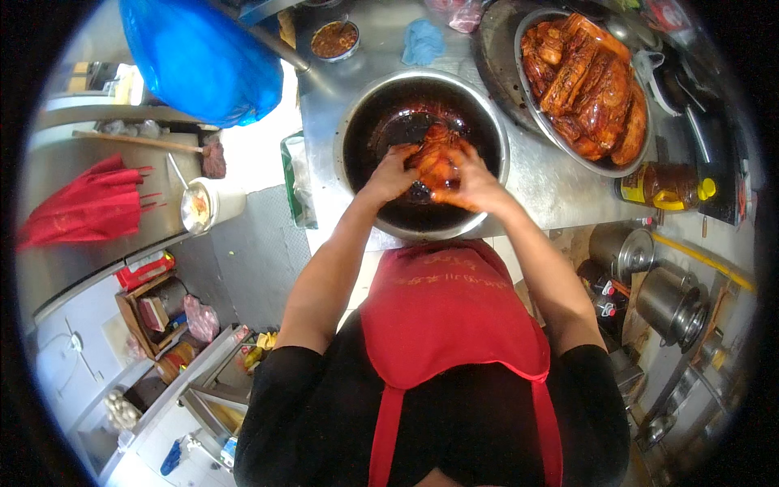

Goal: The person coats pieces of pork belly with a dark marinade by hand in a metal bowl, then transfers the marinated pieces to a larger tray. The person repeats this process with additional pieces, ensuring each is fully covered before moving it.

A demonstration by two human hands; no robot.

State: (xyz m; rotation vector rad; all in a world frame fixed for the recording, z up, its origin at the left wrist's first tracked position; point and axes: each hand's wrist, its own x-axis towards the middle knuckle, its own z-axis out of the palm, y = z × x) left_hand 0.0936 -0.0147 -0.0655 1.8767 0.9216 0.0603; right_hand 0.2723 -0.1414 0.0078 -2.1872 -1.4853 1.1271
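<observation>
A glossy, reddish-brown piece of marinated meat (pixel 439 159) is between my two hands, inside a deep round stainless-steel bowl (pixel 499 131). My left hand (pixel 394 173) grips the meat's left side, and my right hand (pixel 471 179) grips its right side, with sauce on the fingers. Dark liquid (pixel 395 125) coats the bottom of the bowl. To the upper right, a large metal dish (pixel 530 100) holds several pieces of the same dark-glazed meat (pixel 584 85).
The bowl stands on a steel worktable (pixel 541 195). A small bowl of chunky sauce (pixel 335 40) and a blue cloth (pixel 423 41) lie behind it. An oil jug (pixel 663 186) rests on its side at right. A blue plastic bag (pixel 201 55) hangs at upper left.
</observation>
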